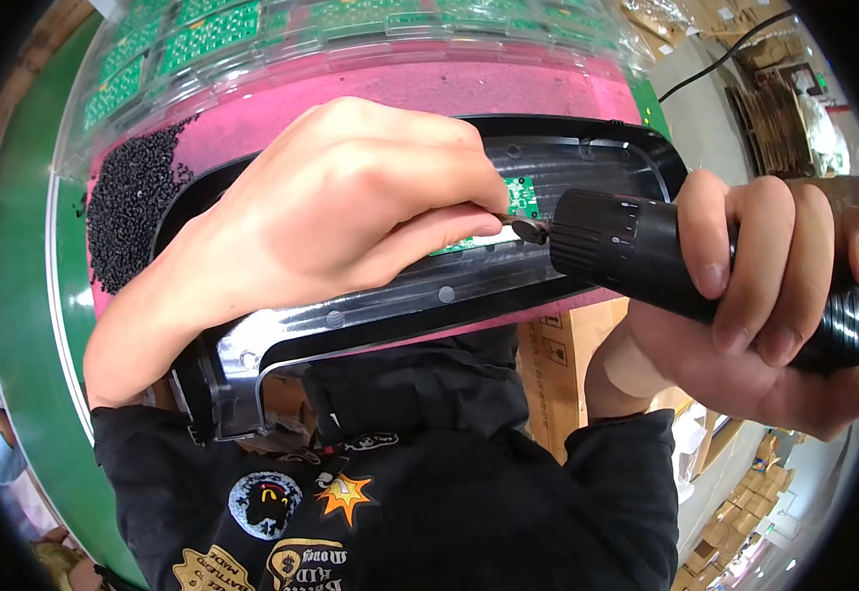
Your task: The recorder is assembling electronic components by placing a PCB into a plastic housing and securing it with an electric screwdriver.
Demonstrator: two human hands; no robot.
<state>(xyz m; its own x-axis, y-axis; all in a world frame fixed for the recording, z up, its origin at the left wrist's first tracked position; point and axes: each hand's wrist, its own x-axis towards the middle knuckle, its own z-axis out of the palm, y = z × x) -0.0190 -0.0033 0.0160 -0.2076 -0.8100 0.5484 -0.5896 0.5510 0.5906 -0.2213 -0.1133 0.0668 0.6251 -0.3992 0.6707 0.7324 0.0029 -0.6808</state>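
Observation:
In my right hand [769, 266], fingers wrapped round its barrel, is a black power screwdriver [611, 236] with a ribbed collar, its nose pointing left. My left hand [365, 192] is closed in a pinch just off that nose. Between its fingertips and the driver sits a small dark metal piece [529, 230]; whether it is a screw or part of the bit I cannot tell. Below both hands lies a long black plastic housing [390, 313]. Inside the housing is a green circuit board [522, 196], partly covered by my left hand.
A heap of small black screws [134, 202] lies at the left on the pink mat [390, 94]. Behind it stand clear plastic trays [350, 44] with several green circuit boards. A cardboard box [552, 379] shows below the housing, and a black cable [725, 54] runs at upper right.

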